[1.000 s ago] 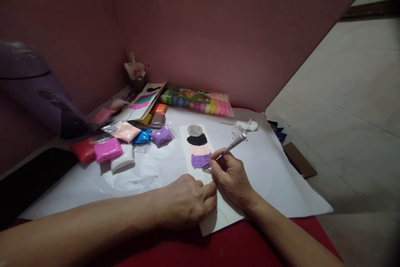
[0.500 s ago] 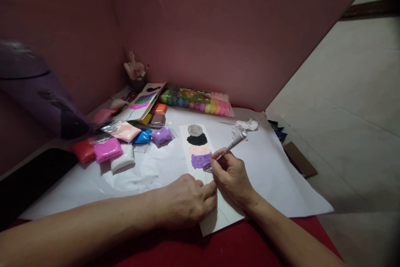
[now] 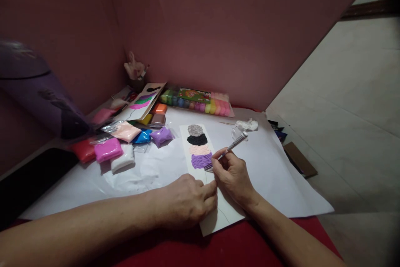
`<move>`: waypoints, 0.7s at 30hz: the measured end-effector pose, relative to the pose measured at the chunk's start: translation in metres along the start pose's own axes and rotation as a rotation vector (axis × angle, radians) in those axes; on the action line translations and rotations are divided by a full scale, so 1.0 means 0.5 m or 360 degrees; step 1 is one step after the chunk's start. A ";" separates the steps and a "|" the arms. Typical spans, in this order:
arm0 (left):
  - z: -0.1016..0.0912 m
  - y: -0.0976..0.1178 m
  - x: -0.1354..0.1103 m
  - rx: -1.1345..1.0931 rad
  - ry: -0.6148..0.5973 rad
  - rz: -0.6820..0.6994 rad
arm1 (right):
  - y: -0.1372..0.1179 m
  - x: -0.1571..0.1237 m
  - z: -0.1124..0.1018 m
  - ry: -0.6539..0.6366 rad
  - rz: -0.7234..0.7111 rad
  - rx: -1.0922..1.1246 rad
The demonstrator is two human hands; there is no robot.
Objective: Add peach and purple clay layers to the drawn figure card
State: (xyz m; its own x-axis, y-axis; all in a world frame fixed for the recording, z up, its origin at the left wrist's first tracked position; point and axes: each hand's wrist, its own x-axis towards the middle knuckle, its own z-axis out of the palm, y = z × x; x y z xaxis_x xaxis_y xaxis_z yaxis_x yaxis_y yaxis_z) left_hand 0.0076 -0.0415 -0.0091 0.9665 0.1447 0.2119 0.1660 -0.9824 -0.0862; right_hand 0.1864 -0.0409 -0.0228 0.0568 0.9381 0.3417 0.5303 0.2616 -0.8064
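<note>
A long cream card (image 3: 223,204) lies lengthwise in front of me, bearing textured grey, black, peach and purple clay patches (image 3: 201,161). My right hand (image 3: 233,173) pinches a striped, pen-shaped tool (image 3: 236,143), its fingers closed round the lower part. The thin dark tip end is at the lower right edge of the purple patch; whether it touches the clay I cannot tell. My left hand (image 3: 190,200) rests on the card just below, fingers curled and pressed together. Its fingertips are close to the right hand, and what they hold, if anything, is hidden.
Bagged clay packets (image 3: 108,149) lie to the left beside a second card (image 3: 146,102) with coloured patches. A multicolour clay pack (image 3: 196,101) lies along the wall. White crumpled material (image 3: 246,125) sits at the right on the white sheet (image 3: 275,175). A dark object (image 3: 37,179) lies left.
My right hand and the striped tool have shifted slightly to the right along the purple patch's lower edge. My left hand stays in place on the card.
</note>
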 end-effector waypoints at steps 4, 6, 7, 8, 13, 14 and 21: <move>0.003 0.000 -0.001 0.0007 0.0017 0.0002 | -0.005 0.001 -0.001 0.0012 0.0008 0.0015; 0.003 0.000 -0.001 0.0011 0.0009 0.0002 | -0.006 0.000 -0.002 0.0019 0.0011 0.0014; 0.003 0.000 -0.001 0.0015 0.0004 0.0001 | -0.007 0.000 -0.002 0.0023 0.0016 0.0010; 0.002 0.000 0.000 0.0018 0.0000 0.0002 | -0.007 0.000 -0.002 0.0027 0.0023 0.0009; -0.001 -0.001 0.000 0.0022 -0.0014 0.0006 | -0.008 0.000 -0.002 0.0044 0.0045 0.0006; -0.001 -0.001 0.000 0.0021 -0.0018 0.0005 | -0.008 0.001 -0.002 0.0046 0.0048 0.0003; 0.003 0.000 -0.001 0.0009 0.0015 -0.0002 | -0.005 0.000 -0.004 0.0096 0.0072 0.0018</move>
State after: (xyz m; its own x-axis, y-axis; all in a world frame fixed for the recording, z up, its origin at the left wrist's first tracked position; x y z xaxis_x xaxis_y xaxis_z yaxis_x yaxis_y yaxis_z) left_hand 0.0073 -0.0413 -0.0109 0.9645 0.1446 0.2209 0.1680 -0.9815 -0.0914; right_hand 0.1869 -0.0421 -0.0199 0.1316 0.9337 0.3331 0.5167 0.2222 -0.8269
